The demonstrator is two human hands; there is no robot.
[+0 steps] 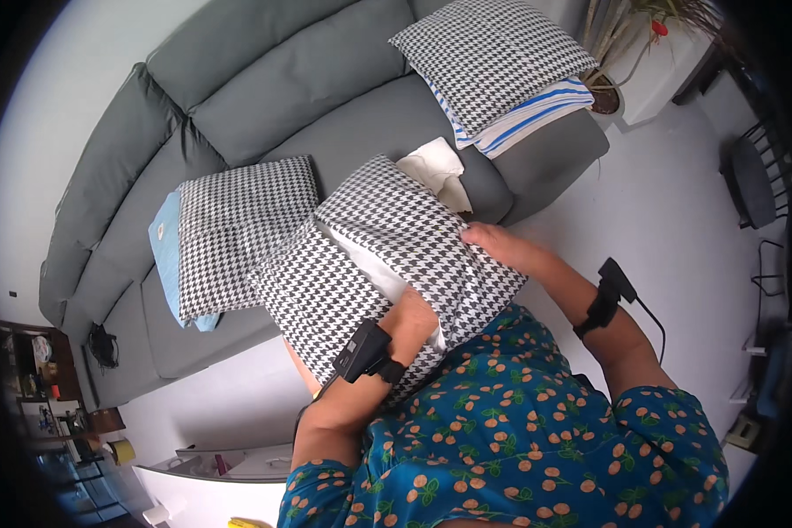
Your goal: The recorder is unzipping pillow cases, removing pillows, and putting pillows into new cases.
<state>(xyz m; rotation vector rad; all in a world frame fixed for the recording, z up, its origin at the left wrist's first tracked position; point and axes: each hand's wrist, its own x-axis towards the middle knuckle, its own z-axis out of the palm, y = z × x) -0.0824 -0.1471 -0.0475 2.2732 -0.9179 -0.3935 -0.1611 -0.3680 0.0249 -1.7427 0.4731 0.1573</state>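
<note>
I hold a black-and-white houndstooth pillow cover [387,255] with a white pillow insert [374,268] showing at its open side. My left hand [414,317] is pushed into the opening, its fingers hidden inside the cover. My right hand [493,242] grips the cover's right edge. Both wrists carry black strapped devices. The pillow hangs in front of the grey sofa [264,97].
On the sofa lie a houndstooth pillow [238,233] over a light blue cloth, another houndstooth pillow [493,62] on a blue-striped white pillow, and a white cloth [436,167]. A potted plant [607,88] stands at the sofa's right end. A dark chair [757,176] is at right.
</note>
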